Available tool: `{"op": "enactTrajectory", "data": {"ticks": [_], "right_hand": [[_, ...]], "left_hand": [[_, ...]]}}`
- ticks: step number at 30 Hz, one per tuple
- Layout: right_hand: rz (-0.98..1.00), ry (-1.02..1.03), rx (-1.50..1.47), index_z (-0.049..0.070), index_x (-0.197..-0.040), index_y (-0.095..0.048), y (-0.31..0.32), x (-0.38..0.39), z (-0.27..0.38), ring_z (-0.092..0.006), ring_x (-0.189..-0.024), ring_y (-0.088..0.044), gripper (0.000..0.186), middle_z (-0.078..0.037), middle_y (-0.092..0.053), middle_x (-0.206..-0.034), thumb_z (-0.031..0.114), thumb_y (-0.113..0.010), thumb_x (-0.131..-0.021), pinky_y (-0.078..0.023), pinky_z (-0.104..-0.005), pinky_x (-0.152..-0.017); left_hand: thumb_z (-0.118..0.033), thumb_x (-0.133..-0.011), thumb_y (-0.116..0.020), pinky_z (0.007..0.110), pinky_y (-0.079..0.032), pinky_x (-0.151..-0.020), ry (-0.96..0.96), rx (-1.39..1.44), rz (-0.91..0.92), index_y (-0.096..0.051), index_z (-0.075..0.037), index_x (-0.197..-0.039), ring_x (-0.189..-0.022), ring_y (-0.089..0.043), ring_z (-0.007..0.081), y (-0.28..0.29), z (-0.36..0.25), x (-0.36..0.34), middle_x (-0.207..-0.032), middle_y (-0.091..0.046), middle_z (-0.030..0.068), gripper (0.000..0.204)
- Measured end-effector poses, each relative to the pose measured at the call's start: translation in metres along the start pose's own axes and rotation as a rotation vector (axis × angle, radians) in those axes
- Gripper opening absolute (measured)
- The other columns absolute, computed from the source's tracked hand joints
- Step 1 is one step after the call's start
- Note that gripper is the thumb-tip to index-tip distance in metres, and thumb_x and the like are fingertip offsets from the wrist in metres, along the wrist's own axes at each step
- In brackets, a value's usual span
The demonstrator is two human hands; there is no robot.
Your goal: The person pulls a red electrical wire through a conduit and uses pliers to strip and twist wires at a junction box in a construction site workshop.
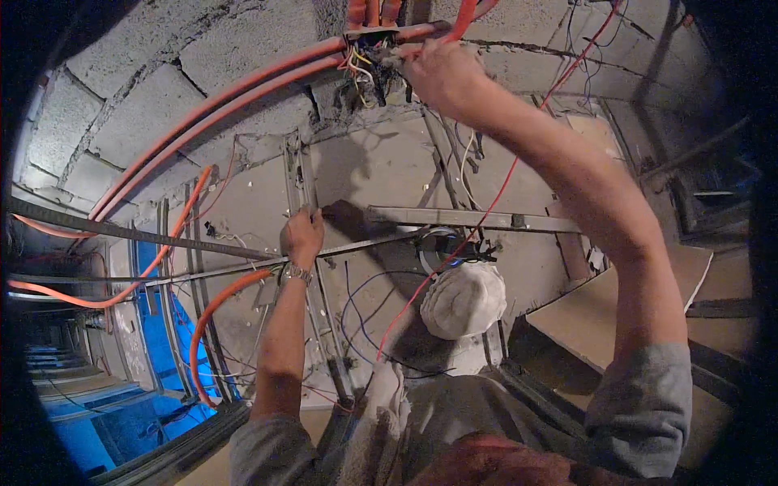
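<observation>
High up on the block wall is a junction box (371,34) with a tangle of thin coloured wires (357,66) hanging out. My right hand (448,74) reaches up to its right side, fingers closed beside the orange conduit (421,31); whatever they pinch is hidden. Lower down, my left hand (303,235), with a metal watch (298,273) on the wrist, is closed around the edge of an upright metal stud (300,174). A long red wire (506,180) runs diagonally from the upper right, past my right forearm, toward my chest.
Metal channels (478,217) cross the wall frame in front of me. Loose orange conduit (203,328) curves at the left, near blue-lit openings (162,332). A pale lumpy round object (463,300) sits below the middle. Board sheets (600,316) lean at the right.
</observation>
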State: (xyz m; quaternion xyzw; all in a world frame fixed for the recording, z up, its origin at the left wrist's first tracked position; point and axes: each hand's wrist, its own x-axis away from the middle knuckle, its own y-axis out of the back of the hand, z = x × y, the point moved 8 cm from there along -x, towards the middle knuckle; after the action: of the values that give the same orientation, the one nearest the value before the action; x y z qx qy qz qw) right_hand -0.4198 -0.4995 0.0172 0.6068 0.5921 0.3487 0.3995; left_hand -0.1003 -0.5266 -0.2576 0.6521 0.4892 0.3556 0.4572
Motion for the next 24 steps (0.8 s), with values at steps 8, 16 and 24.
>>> {"op": "enactTrajectory", "data": {"ticks": [8, 16, 24], "right_hand": [[-0.005, 0.052, -0.341, -0.003, -0.125, -0.059, -0.013, 0.016, -0.024, -0.0465, -0.111, -0.066, 0.041, -0.031, -0.064, -0.120, 0.007, -0.054, -0.086, -0.055, -0.0552, -0.093], [-0.021, 0.037, -0.300, -0.003, -0.103, -0.071, 0.004, 0.012, -0.030, -0.0413, -0.104, -0.071, 0.027, -0.027, -0.072, -0.108, 0.004, -0.055, -0.082, -0.057, -0.0527, -0.089], [-0.225, 0.055, -0.240, -0.001, -0.102, -0.073, 0.021, 0.005, -0.030, -0.0404, -0.101, -0.072, 0.025, -0.025, -0.073, -0.106, 0.008, -0.059, -0.084, -0.059, -0.0519, -0.085]], "left_hand": [[-0.038, -0.100, -0.059, 0.055, -0.056, -0.079, -0.040, -0.035, -0.041, -0.068, -0.004, -0.105, -0.092, -0.070, 0.0455, -0.001, -0.003, -0.004, -0.097, -0.072, 0.0248, 0.036], [-0.041, -0.101, -0.057, 0.056, -0.055, -0.081, -0.047, 0.000, -0.048, -0.068, -0.004, -0.105, -0.094, -0.068, 0.0466, -0.003, -0.005, -0.004, -0.101, -0.071, 0.0253, 0.039], [-0.037, -0.099, -0.062, 0.055, -0.056, -0.078, -0.037, -0.009, -0.037, -0.069, -0.004, -0.107, -0.090, -0.070, 0.0463, -0.004, -0.003, -0.005, -0.094, -0.072, 0.0259, 0.035]]}}
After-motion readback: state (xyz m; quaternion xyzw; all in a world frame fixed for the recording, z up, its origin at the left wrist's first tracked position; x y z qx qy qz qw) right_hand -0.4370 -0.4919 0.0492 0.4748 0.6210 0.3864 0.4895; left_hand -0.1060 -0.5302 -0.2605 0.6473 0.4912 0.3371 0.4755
